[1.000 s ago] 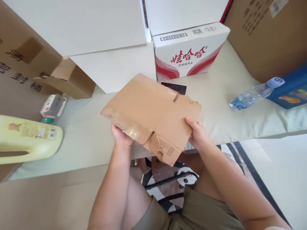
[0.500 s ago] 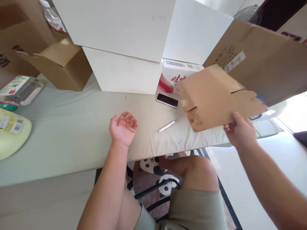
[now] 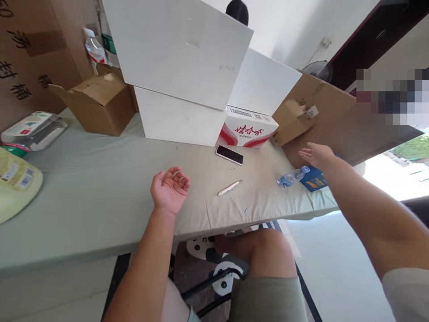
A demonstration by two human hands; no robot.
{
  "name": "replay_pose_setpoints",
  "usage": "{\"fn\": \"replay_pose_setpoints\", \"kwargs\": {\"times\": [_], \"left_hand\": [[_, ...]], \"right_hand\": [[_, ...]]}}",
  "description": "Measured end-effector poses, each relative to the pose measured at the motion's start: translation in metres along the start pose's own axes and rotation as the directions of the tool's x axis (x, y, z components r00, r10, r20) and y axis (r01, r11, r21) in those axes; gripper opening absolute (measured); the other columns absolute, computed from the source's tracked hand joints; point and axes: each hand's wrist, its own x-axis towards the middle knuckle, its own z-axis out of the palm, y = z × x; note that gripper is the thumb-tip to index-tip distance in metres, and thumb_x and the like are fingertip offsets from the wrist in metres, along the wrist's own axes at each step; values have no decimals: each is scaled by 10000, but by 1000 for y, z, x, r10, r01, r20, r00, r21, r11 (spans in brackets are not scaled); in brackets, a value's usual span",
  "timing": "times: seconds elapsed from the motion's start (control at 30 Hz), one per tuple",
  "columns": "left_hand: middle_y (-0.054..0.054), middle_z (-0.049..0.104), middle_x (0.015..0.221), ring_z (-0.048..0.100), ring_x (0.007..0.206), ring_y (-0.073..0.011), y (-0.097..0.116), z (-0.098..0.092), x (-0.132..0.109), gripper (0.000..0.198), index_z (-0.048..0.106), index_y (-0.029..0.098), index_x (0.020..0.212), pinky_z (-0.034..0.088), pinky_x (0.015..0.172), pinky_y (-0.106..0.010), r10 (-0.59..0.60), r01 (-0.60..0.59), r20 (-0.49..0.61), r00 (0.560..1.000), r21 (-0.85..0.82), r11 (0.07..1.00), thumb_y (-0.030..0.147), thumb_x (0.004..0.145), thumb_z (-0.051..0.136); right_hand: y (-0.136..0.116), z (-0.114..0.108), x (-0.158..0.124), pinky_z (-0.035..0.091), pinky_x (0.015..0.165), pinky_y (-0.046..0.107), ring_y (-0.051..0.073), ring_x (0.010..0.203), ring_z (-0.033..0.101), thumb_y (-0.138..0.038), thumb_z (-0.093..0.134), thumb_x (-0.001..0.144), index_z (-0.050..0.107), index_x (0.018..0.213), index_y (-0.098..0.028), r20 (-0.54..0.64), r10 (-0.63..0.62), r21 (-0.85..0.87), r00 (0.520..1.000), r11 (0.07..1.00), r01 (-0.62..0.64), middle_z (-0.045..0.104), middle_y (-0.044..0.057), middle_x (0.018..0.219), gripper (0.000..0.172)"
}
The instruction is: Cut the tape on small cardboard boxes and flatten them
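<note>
My left hand (image 3: 170, 190) is palm up over the cloth-covered table (image 3: 110, 192), fingers loosely curled and apart, holding nothing. On the right, my right hand (image 3: 315, 155) is stretched out with nothing in it, above a blue box (image 3: 313, 179) and a clear water bottle (image 3: 290, 177) lying on its side. Beyond that hand, a small brown cardboard box (image 3: 293, 123) is tilted beside the large cardboard sheet (image 3: 348, 120). Between my hands lie a white pen (image 3: 229, 187) and a phone (image 3: 229, 154) with a dark screen.
White boxes (image 3: 181, 116) stand at the back, beside a red and white carton (image 3: 250, 129). An open brown box (image 3: 103, 103), a plastic container (image 3: 36, 129) and a yellowish jug (image 3: 18, 185) are on the left. Part of a person's dark head (image 3: 237, 11) shows behind the white boxes.
My right hand has let go of the brown cardboard box, which is now farther back against the large sheet. The bottle and blue box are uncovered. My left hand stays nearly in place.
</note>
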Motion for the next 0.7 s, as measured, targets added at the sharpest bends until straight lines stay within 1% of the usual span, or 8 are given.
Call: {"fn": "replay_pose_setpoints", "kwargs": {"times": [0.1, 0.17, 0.27, 0.37, 0.43, 0.5, 0.6, 0.7], "left_hand": [[-29, 663, 629, 664, 536, -146, 4, -1, 2, 297, 685, 171, 782, 537, 518, -252, 10, -9, 20, 1000, -20, 1000, 420, 834, 530], [-26, 665, 625, 660, 524, -145, 7, -1, 3, 287, 686, 168, 788, 539, 511, -257, 17, -16, 14, 1000, -26, 1000, 379, 863, 507], [-9, 651, 599, 644, 486, -127, 10, -1, 2, 283, 669, 171, 773, 515, 484, -235, 9, -11, -31, 999, -34, 999, 328, 918, 482], [18, 620, 565, 635, 463, -107, 15, -1, -3, 297, 637, 180, 735, 483, 465, -196, 4, -7, -66, 998, -41, 999, 367, 946, 544], [26, 611, 559, 628, 460, -96, 19, -3, -6, 329, 623, 179, 709, 473, 466, -183, 15, -21, -93, 996, -63, 998, 407, 944, 583], [22, 600, 547, 613, 455, -87, 25, -6, -9, 385, 613, 169, 668, 463, 473, -179, 24, -34, -118, 993, -84, 996, 436, 945, 589], [-2, 575, 513, 599, 456, -91, 36, -13, -14, 454, 603, 152, 594, 458, 498, -189, 31, -45, -143, 989, -97, 994, 415, 959, 536], [-34, 587, 526, 609, 478, -115, 47, -21, -18, 419, 627, 143, 579, 464, 529, -220, 33, -48, -118, 993, -123, 991, 323, 920, 463]], "right_hand": [[7, 38, -15, 571, 653, 284, 139, 688, 646, -137, 579, 842, 497, 822, -211, 75, 104, -27, 992, 994, -103, 611, 49, 830, 112], [11, 68, -31, 576, 657, 270, 135, 700, 666, -134, 619, 816, 523, 848, -198, 166, 121, -50, 979, 992, -114, 639, 57, 862, 120], [11, 118, -59, 578, 687, 249, 125, 734, 685, -163, 657, 811, 576, 907, -182, 327, 95, -101, 940, 993, -65, 678, 69, 929, 127], [5, 174, -86, 587, 732, 260, 131, 787, 702, -193, 662, 815, 594, 980, -187, 482, 50, -172, 875, 984, 39, 699, 77, 1002, 179], [-3, 214, -106, 592, 791, 291, 144, 837, 709, -202, 634, 830, 592, 1026, -192, 582, 2, -209, 813, 967, 146, 707, 85, 1042, 201], [-14, 256, -129, 586, 862, 338, 165, 887, 708, -207, 618, 834, 602, 1066, -193, 681, -60, -218, 730, 935, 281, 717, 96, 1076, 233], [-37, 319, -172, 554, 965, 414, 207, 975, 695, -210, 623, 822, 634, 1105, -190, 806, -168, -166, 568, 856, 489, 727, 102, 1112, 285], [-63, 381, -217, 493, 1074, 449, 228, 1078, 669, -205, 608, 828, 654, 1126, -201, 864, -279, -60, 419, 769, 637, 710, 90, 1185, 302]]}}
